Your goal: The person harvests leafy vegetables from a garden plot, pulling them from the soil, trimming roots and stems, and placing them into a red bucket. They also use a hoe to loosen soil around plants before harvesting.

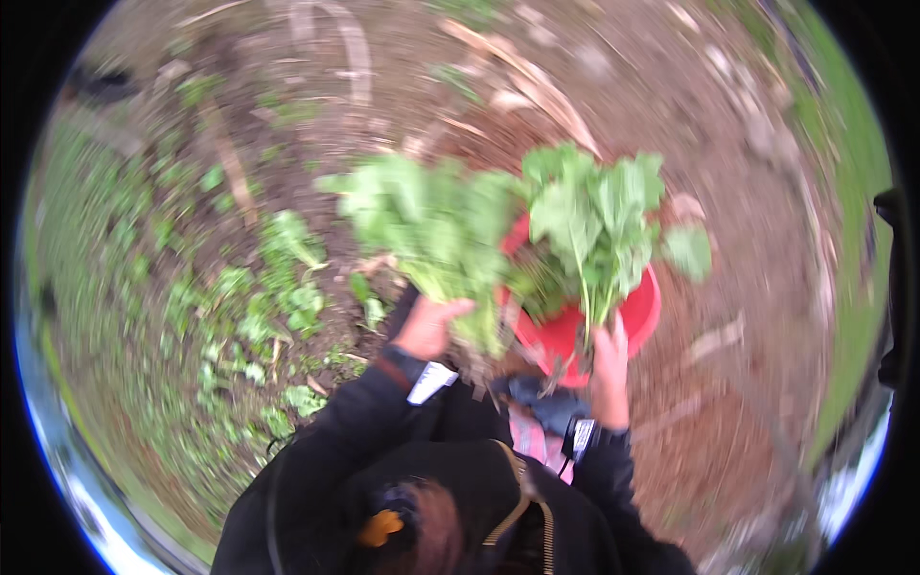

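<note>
My left hand grips a large bunch of leafy green plants near the stems, with pale roots hanging below. The leaves on that side are blurred. In my right hand is a smaller bunch of broad-leaved greens, held by the stem ends over a red plastic basin. More greens show inside the basin, partly hidden under the held leaves. The left bunch covers part of the basin's left side.
Low green plants grow in dark soil on my left. Bare brown earth lies to the right. Dry stalks are scattered ahead, and a grass strip runs along the far right.
</note>
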### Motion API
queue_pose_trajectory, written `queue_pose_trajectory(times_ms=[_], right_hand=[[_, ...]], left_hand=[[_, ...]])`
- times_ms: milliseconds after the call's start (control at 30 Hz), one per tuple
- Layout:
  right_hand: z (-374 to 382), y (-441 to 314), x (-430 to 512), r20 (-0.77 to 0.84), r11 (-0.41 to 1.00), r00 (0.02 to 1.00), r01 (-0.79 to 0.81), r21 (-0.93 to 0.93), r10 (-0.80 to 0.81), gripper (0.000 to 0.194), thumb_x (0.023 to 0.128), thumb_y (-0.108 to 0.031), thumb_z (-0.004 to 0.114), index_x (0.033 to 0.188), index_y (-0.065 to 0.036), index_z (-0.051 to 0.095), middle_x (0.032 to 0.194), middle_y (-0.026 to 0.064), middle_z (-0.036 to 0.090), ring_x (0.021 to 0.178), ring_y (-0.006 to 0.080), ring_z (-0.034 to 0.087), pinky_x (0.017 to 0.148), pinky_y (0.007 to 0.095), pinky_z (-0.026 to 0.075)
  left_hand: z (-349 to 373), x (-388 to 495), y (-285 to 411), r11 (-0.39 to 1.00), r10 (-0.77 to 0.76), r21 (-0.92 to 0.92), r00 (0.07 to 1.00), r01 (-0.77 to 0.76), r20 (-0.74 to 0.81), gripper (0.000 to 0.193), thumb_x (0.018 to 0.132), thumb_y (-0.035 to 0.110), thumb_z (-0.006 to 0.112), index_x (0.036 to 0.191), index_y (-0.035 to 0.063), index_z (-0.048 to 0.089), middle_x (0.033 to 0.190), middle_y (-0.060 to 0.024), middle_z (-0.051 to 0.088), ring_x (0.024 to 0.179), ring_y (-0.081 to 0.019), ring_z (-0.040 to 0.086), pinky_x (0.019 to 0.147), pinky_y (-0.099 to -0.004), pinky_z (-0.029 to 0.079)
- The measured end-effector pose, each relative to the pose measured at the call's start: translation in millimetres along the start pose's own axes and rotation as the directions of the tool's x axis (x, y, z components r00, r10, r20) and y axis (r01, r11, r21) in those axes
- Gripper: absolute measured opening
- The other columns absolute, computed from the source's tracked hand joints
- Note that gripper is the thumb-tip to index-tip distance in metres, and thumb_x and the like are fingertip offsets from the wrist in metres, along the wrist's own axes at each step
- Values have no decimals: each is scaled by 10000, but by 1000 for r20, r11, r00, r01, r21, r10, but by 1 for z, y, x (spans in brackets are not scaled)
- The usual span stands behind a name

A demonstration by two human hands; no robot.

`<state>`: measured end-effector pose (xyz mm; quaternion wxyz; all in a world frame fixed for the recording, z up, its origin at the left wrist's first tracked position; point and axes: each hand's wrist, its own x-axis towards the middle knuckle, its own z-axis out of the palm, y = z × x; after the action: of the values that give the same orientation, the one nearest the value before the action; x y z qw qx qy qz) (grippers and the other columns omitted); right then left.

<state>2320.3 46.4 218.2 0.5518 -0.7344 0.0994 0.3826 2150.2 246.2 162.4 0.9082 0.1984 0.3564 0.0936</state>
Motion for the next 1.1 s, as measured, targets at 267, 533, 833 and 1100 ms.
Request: queue_pose_trajectory(times_ms=[267, 533, 833, 1100], right_hand=[[156, -70, -42, 350, 505, 786, 603, -617, -510, 502, 784, -161, 556, 1188, 74, 372, 951, 274, 562, 847, 383, 580, 739, 403, 461], [295, -177, -42, 791, 161, 514, 857, -489, -332, 501, 781, -210, 609, 1154, 69, 425, 893, 260, 582, 795, 399, 580, 690, 429, 462], [430, -244, -38, 793, 412, 452, 866, -282, -408, 305, 777, -185, 606, 1022, -7, 564, 783, 189, 625, 705, 276, 630, 646, 350, 485], [519, -293, -14, 838, 626, 419, 770, -124, -350, 192, 841, -87, 537, 986, 36, 563, 682, 40, 558, 596, 75, 474, 558, 240, 418]], left_hand=[[42, -18, 101, 988, 90, -145, 971, -58, 221, 539, 723, 30, 663, 1222, 38, 460, 1153, -44, 550, 1065, -158, 512, 935, -307, 382], [16, -31, 254, 947, 316, -71, 948, -314, 24, 472, 715, 3, 653, 1166, 36, 516, 1095, -45, 581, 1013, -157, 530, 893, -304, 408], [-25, -62, 362, 793, 499, -373, 865, -483, -59, 469, 758, 23, 569, 1214, 46, 464, 1108, -106, 584, 968, -249, 593, 829, -423, 500], [-54, -70, 410, 647, 563, -537, 814, -542, -145, 368, 806, 155, 579, 1128, -10, 512, 1047, -144, 607, 939, -261, 609, 844, -420, 489]])
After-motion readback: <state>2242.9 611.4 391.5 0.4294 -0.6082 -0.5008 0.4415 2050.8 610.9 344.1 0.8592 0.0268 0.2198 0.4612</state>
